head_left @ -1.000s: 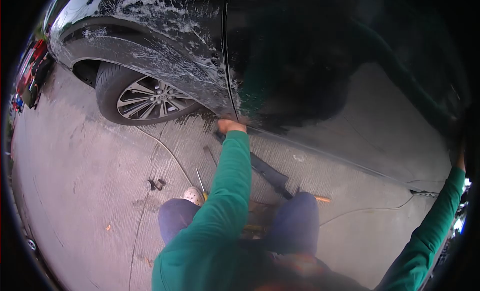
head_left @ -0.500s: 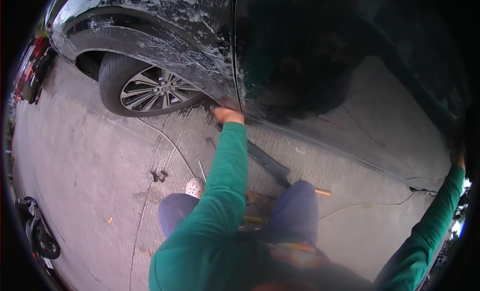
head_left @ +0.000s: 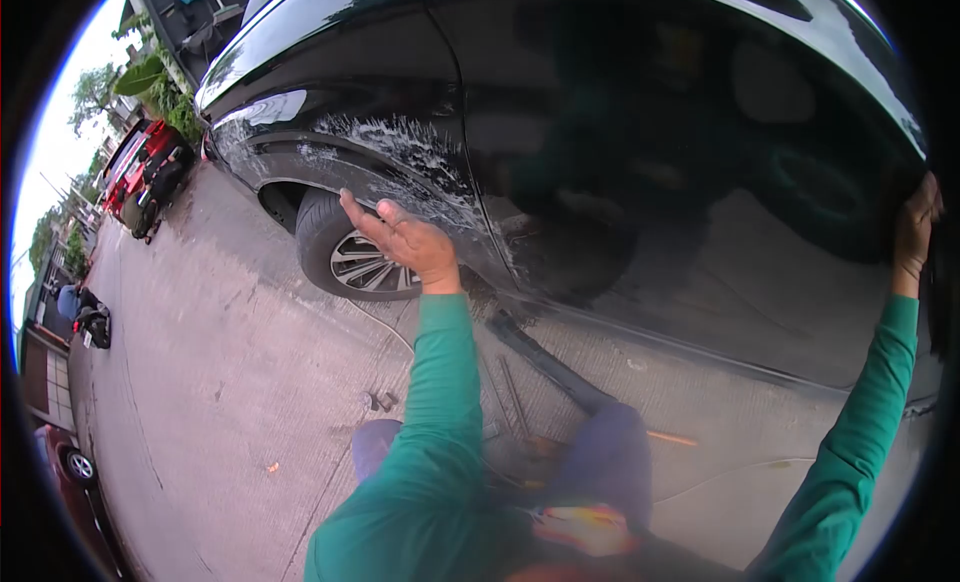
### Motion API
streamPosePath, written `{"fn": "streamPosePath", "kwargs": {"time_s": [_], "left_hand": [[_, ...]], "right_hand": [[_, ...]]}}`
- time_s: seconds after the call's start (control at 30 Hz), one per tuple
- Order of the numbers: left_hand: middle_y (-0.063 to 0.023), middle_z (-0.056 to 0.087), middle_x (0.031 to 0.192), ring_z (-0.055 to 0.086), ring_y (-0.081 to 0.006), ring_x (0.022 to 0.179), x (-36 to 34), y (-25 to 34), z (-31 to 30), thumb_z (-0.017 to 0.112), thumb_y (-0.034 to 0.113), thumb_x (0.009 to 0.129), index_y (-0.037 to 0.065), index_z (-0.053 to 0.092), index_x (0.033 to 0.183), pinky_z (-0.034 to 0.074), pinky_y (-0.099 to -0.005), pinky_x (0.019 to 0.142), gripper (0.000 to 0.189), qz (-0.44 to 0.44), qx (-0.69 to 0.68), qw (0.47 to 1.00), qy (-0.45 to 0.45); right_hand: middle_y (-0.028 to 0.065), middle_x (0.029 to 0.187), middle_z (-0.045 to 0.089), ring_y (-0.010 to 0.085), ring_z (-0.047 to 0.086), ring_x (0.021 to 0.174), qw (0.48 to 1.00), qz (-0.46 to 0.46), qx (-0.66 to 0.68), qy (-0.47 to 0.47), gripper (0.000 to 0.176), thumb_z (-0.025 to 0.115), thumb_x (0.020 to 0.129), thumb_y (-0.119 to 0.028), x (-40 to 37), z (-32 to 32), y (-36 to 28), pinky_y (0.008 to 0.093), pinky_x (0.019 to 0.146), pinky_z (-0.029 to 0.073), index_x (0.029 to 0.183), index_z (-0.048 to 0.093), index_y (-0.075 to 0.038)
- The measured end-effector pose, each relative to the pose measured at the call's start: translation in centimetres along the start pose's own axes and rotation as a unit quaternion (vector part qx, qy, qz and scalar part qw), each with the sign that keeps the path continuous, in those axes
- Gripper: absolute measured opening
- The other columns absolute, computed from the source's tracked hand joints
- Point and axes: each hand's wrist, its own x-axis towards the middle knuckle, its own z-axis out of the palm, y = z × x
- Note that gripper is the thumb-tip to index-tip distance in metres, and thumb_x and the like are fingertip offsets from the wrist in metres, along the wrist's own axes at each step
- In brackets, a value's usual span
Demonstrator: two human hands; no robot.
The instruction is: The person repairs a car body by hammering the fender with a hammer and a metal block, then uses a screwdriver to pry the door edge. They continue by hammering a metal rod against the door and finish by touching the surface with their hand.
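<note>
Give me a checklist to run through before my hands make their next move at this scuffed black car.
1. Bare left hand free: ok; open, nothing visible in it.
2. Bare right hand secure on the glossy black door: cannot tell; it is at the door's far edge, but its grip is unclear.
3. Glossy black fender unmarked: not ok; whitish scuffs cover part of it.
4. Grey concrete ground clear by the blue-clad right knee: not ok; a long dark strip and a thin orange stick lie there.
5. Thin pale cord clear of both feet: cannot tell; the feet are hidden.
</note>
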Motion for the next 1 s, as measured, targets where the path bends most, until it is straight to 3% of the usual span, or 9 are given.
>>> {"fn": "streamPosePath", "kwargs": {"time_s": [0.07, 0.1, 0.17, 0.2, 0.3, 0.43, 0.63, 0.83, 1.0], "left_hand": [[-0.0334, 0.034, 0.170, 0.026, -0.0476, 0.162, 3.9, 2.7, 4.7, 0.042, 0.048, 0.116, -0.006, 0.034, 0.165, 0.021, -0.0573, 0.131, 0.073, 0.118, 0.061, 0.991, -0.024], [-0.0340, 0.034, 0.170, 0.024, -0.0491, 0.163, 6.2, 3.5, 6.9, 0.041, 0.048, 0.116, -0.005, 0.033, 0.166, 0.020, -0.0599, 0.131, 0.073, 0.169, 0.104, 0.980, -0.038], [-0.0339, 0.033, 0.170, 0.022, -0.0495, 0.163, 10.1, 5.4, 8.4, 0.041, 0.050, 0.115, -0.003, 0.031, 0.168, 0.017, -0.0626, 0.130, 0.076, 0.190, 0.116, 0.975, -0.009], [-0.0330, 0.033, 0.171, 0.021, -0.0496, 0.164, 12.8, 6.7, 8.6, 0.041, 0.051, 0.115, -0.002, 0.030, 0.168, 0.017, -0.0631, 0.130, 0.076, 0.210, 0.114, 0.971, -0.007], [-0.0335, 0.039, 0.167, 0.029, -0.0496, 0.159, 19.8, 12.7, 9.1, 0.042, 0.047, 0.116, -0.006, 0.035, 0.164, 0.021, -0.0609, 0.129, 0.072, 0.308, 0.032, 0.948, 0.068], [-0.0320, 0.044, 0.163, 0.035, -0.0472, 0.156, 22.9, 19.3, 11.9, 0.046, 0.046, 0.115, -0.008, 0.037, 0.162, 0.025, -0.0569, 0.129, 0.071, 0.348, -0.072, 0.935, 0.017], [-0.0382, 0.042, 0.163, 0.036, -0.0502, 0.156, 29.2, 15.4, 19.8, 0.049, 0.053, 0.111, -0.009, 0.038, 0.163, 0.026, -0.0516, 0.131, 0.081, 0.320, 0.098, 0.932, -0.137], [-0.0328, 0.042, 0.167, 0.036, -0.0464, 0.158, 28.8, 16.5, 19.3, 0.047, 0.048, 0.113, -0.008, 0.038, 0.163, 0.027, -0.0486, 0.131, 0.076, 0.331, 0.111, 0.915, -0.201], [-0.0300, 0.040, 0.169, 0.035, -0.0420, 0.160, 22.5, 16.7, 15.1, 0.041, 0.042, 0.116, -0.007, 0.038, 0.164, 0.025, -0.0463, 0.132, 0.069, 0.296, 0.045, 0.878, -0.374]], "right_hand": [[0.0137, 0.133, 0.074, 0.0164, 0.072, 0.121, 0.999, -0.022, -0.041, -0.028, 0.046, 0.034, 0.119, -0.018, -0.6, 0.5, -0.3, 0.0307, 0.113, 0.049, 0.129, 0.071, 0.005], [0.0146, 0.130, 0.075, 0.0209, 0.073, 0.120, 0.977, 0.048, 0.206, 0.016, 0.044, 0.038, 0.118, -0.022, -0.5, 0.8, -0.3, 0.0330, 0.109, 0.052, 0.127, 0.074, 0.003], [0.0163, 0.126, 0.078, 0.0297, 0.075, 0.117, 0.744, 0.189, 0.631, 0.111, 0.042, 0.048, 0.117, -0.031, 0.1, 2.2, -0.4, 0.0375, 0.102, 0.056, 0.123, 0.078, -0.001], [0.0116, 0.132, 0.077, 0.0306, 0.073, 0.122, 0.717, 0.201, 0.662, 0.078, 0.043, 0.053, 0.114, -0.043, -0.4, 3.9, -1.4, 0.0353, 0.105, 0.057, 0.130, 0.078, -0.012], [0.0096, 0.135, 0.076, 0.0297, 0.073, 0.125, 0.675, 0.215, 0.702, 0.065, 0.045, 0.052, 0.114, -0.046, -0.7, 2.8, -1.0, 0.0345, 0.106, 0.056, 0.132, 0.078, -0.014], [0.0132, 0.136, 0.075, 0.0311, 0.073, 0.125, 0.667, 0.253, 0.698, 0.060, 0.043, 0.054, 0.115, -0.039, -0.9, -0.5, -0.5, 0.0354, 0.106, 0.056, 0.136, 0.075, -0.009], [0.0112, 0.155, 0.064, 0.0269, 0.058, 0.146, 0.636, 0.245, 0.727, 0.081, 0.051, 0.043, 0.118, -0.040, -1.3, -0.5, -2.0, 0.0337, 0.122, 0.044, 0.151, 0.064, -0.008], [0.0125, 0.150, 0.067, 0.0295, 0.060, 0.143, 0.651, 0.254, 0.706, 0.118, 0.048, 0.048, 0.113, -0.038, -1.3, -2.8, 0.5, 0.0395, 0.122, 0.042, 0.145, 0.067, -0.007], [0.0135, 0.146, 0.069, 0.0317, 0.061, 0.140, 0.663, 0.247, 0.693, 0.140, 0.046, 0.052, 0.109, -0.036, -1.3, -3.5, 1.8, 0.0444, 0.122, 0.041, 0.140, 0.068, -0.007]]}}
